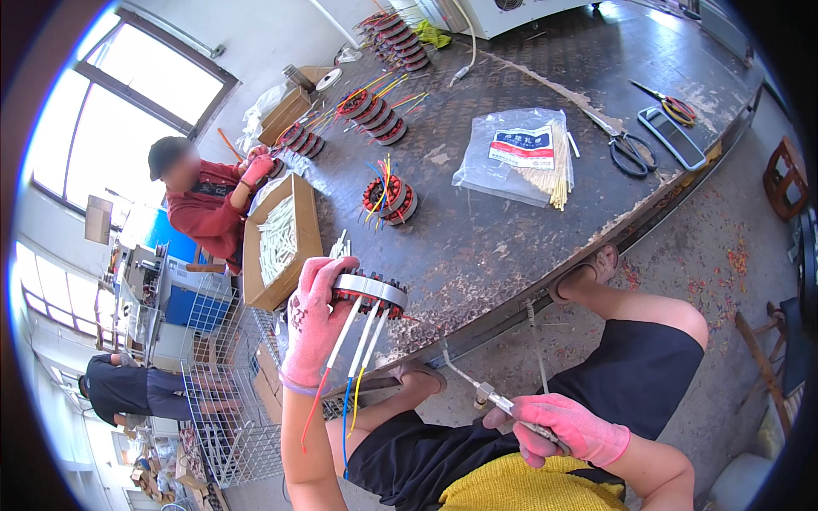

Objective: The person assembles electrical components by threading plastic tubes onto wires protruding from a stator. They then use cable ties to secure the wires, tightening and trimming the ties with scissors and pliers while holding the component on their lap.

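My left hand (pixel 317 332), in a pink glove, grips a ring-shaped motor stator (pixel 371 291) with a silver rim and dark, red-edged windings. Out of its underside hang red, blue and yellow lead wires, each partly covered by a white sleeve (pixel 362 339). Lower right, my right hand (pixel 567 426), also gloved in pink, is wrapped round the handle of a thin metal torch (pixel 492 395) with a bent nozzle. The nozzle tip points toward the stator's right side, a short gap from it; an orange glint shows there.
A cardboard box (pixel 310 223) of white sleeves stands at the table's left edge. On the table (pixel 443 255) lie stator stacks (pixel 389 200), a plastic bag (pixel 481 162) with pale sticks, black-handled scissors (pixel 632 155), orange-handled scissors (pixel 679 109) and a phone (pixel 671 136). A co-worker in red (pixel 204 213) sits across.
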Demonstrator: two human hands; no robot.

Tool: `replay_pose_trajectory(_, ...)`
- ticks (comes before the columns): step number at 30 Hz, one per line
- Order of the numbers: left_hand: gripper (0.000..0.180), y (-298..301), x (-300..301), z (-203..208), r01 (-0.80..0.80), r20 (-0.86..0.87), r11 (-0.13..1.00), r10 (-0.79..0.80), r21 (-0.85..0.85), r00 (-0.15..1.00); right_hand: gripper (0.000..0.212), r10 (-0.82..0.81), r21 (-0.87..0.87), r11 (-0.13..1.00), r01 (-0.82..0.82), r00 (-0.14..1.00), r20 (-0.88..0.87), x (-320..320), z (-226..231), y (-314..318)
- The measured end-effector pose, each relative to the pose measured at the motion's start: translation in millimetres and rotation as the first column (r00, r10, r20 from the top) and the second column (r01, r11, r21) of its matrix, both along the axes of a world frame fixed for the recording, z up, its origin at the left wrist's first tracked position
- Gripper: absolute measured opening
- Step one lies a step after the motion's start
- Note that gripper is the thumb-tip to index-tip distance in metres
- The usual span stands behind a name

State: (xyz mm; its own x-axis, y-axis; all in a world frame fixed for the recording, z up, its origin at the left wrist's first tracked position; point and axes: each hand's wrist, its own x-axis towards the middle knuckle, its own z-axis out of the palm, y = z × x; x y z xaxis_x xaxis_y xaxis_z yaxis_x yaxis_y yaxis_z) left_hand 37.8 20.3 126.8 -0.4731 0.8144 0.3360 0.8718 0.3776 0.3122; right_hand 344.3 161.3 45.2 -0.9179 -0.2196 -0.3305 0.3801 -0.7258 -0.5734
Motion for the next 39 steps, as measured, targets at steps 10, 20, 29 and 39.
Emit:
replay_pose_trajectory(10, 0.053, -1.4, -1.0, -2.9, 0.003, 0.022, 1.000, -0.004, 0.012, 1.000, 0.047, -0.014, 0.022, 1.000, 0.014, 1.000, 0.019, -1.4, 4.2, 0.4)
replay_pose_trajectory(20, 0.054, -1.9, -2.0, -0.9, 0.036, -0.030, 0.999, -0.036, 0.018, 0.999, 0.047, 0.001, 0.027, 1.000, 0.000, 1.000, -0.011, 0.0, 3.6, 0.4)
replay_pose_trajectory(29, 0.054, -1.2, -3.6, -2.0, 0.070, -0.036, 0.997, -0.069, 0.027, 0.997, 0.048, 0.000, 0.021, 1.000, 0.000, 1.000, 0.000, 0.7, 0.8, -0.2)
replay_pose_trajectory(39, 0.054, 0.3, -1.4, -1.2, 0.056, -0.026, 0.998, -0.056, 0.014, 0.998, 0.049, -0.005, 0.030, 1.000, 0.005, 1.000, -0.012, 0.9, 1.8, 0.9)
